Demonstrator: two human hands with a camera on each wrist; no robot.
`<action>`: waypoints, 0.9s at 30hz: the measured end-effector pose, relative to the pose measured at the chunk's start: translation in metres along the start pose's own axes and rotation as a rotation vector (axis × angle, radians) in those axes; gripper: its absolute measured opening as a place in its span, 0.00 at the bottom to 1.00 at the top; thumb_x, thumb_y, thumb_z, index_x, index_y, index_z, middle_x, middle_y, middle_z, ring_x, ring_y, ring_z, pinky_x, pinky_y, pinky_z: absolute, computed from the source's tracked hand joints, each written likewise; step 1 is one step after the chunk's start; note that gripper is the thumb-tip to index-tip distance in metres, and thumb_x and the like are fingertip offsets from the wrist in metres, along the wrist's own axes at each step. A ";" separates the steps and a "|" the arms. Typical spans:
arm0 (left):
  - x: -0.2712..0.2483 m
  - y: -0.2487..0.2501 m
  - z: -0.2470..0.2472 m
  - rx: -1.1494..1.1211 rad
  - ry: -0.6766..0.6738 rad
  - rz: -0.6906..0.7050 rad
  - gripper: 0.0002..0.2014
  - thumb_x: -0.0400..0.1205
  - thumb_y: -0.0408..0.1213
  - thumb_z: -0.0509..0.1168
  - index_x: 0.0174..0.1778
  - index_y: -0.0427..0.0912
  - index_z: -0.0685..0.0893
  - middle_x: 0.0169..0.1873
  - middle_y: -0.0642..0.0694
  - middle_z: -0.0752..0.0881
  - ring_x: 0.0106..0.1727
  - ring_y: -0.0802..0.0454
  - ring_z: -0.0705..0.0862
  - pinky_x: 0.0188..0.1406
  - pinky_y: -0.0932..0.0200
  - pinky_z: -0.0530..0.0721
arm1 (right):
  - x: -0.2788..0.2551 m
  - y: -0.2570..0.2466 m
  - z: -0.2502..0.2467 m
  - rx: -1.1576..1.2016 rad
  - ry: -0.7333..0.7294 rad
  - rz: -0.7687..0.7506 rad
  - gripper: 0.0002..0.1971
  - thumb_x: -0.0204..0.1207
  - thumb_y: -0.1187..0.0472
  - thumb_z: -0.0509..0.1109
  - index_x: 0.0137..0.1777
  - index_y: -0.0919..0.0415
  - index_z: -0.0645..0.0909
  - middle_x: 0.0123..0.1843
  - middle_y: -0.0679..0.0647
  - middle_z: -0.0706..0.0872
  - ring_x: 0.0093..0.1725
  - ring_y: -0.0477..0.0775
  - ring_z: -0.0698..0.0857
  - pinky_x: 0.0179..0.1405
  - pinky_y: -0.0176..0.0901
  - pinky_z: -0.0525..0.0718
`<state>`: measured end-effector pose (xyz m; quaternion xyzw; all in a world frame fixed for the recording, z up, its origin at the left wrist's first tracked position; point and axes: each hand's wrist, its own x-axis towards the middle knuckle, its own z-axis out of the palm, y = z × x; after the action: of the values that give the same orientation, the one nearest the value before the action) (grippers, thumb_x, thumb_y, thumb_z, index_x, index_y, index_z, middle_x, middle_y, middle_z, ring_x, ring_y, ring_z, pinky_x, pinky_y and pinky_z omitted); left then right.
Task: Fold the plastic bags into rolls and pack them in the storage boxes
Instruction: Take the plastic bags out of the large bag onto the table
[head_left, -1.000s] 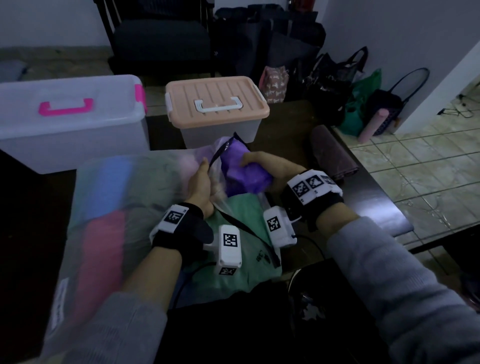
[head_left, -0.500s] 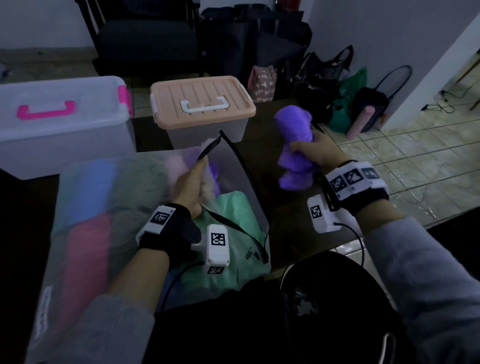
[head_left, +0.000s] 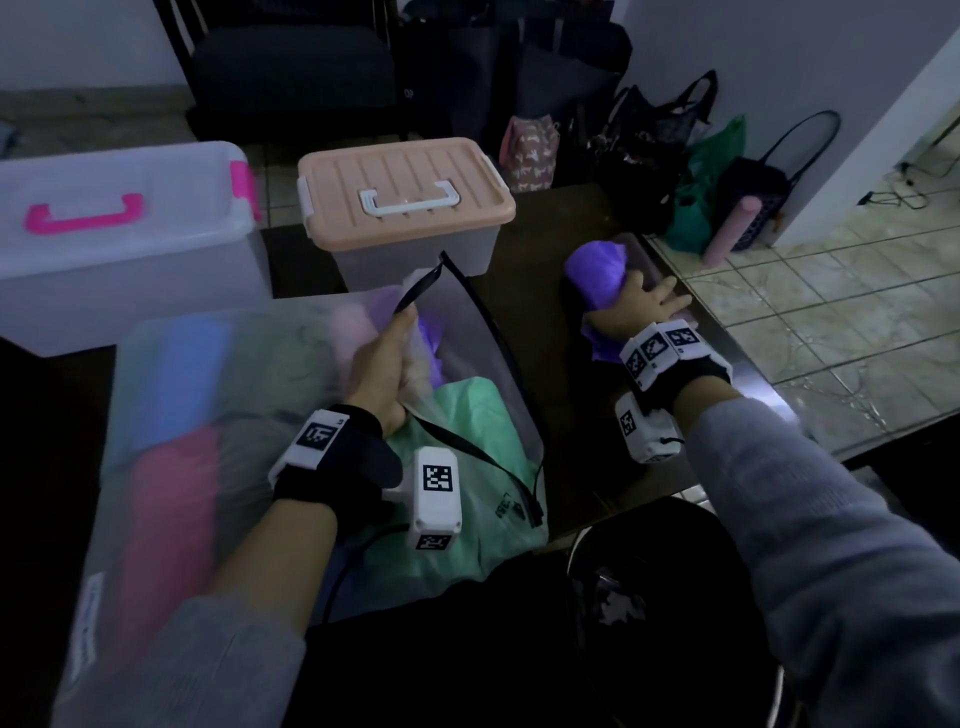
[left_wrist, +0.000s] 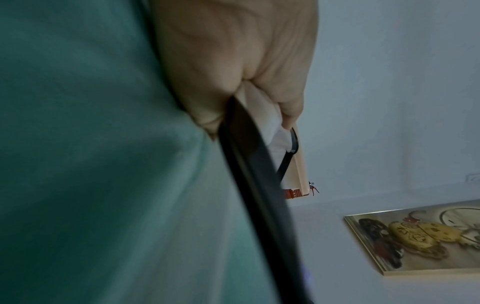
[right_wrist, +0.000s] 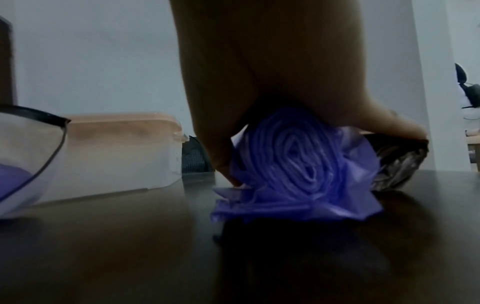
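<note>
Dim room, dark tabletop (head_left: 540, 291) with two lidded storage boxes at the far edge: a peach-lidded box (head_left: 405, 187) and a clear box with a pink handle (head_left: 83, 218). Right hand (head_left: 641, 306) rests on a purple bag roll (head_left: 597, 270), fingers loosely spread over it and pressing it onto the table; the right wrist view shows the roll's spiral end with loose film splayed beneath. Just beyond the fingertips lies a dark roll (head_left: 649, 260), near the table's edge. Left hand (head_left: 382, 364) is clamped on the black-trimmed rim of a clear zip pouch (head_left: 218, 395), holding it open over a green bag (head_left: 467, 415). Risks, as judged: the slippery roll may spring loose once the palm lifts, or nudge its dark neighbour off the edge. Both lids appear closed, so packing needs a free hand.
</note>
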<state>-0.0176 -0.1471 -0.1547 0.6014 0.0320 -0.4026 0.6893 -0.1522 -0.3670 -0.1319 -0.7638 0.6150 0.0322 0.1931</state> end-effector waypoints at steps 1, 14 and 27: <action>0.000 0.000 0.000 -0.002 -0.001 0.000 0.15 0.75 0.52 0.71 0.46 0.43 0.85 0.51 0.36 0.88 0.50 0.40 0.87 0.56 0.43 0.86 | 0.001 0.000 0.001 0.005 -0.007 0.003 0.43 0.71 0.48 0.73 0.81 0.51 0.53 0.84 0.65 0.40 0.81 0.75 0.39 0.75 0.78 0.43; -0.011 0.019 0.001 0.118 0.042 0.045 0.22 0.72 0.56 0.72 0.45 0.38 0.85 0.47 0.40 0.86 0.49 0.44 0.84 0.60 0.45 0.83 | -0.032 -0.015 -0.023 0.269 0.248 -0.176 0.31 0.77 0.48 0.63 0.77 0.61 0.64 0.80 0.65 0.59 0.79 0.68 0.57 0.77 0.62 0.56; -0.017 0.037 -0.022 0.534 0.351 0.250 0.22 0.85 0.47 0.54 0.62 0.33 0.80 0.62 0.35 0.82 0.60 0.38 0.81 0.58 0.53 0.78 | -0.126 -0.106 0.026 0.759 -0.688 -0.173 0.16 0.84 0.65 0.56 0.32 0.61 0.68 0.21 0.55 0.73 0.18 0.50 0.71 0.17 0.35 0.70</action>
<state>0.0024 -0.1215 -0.1224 0.8200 -0.0304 -0.1994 0.5357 -0.0768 -0.2232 -0.0925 -0.6334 0.4188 0.0402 0.6495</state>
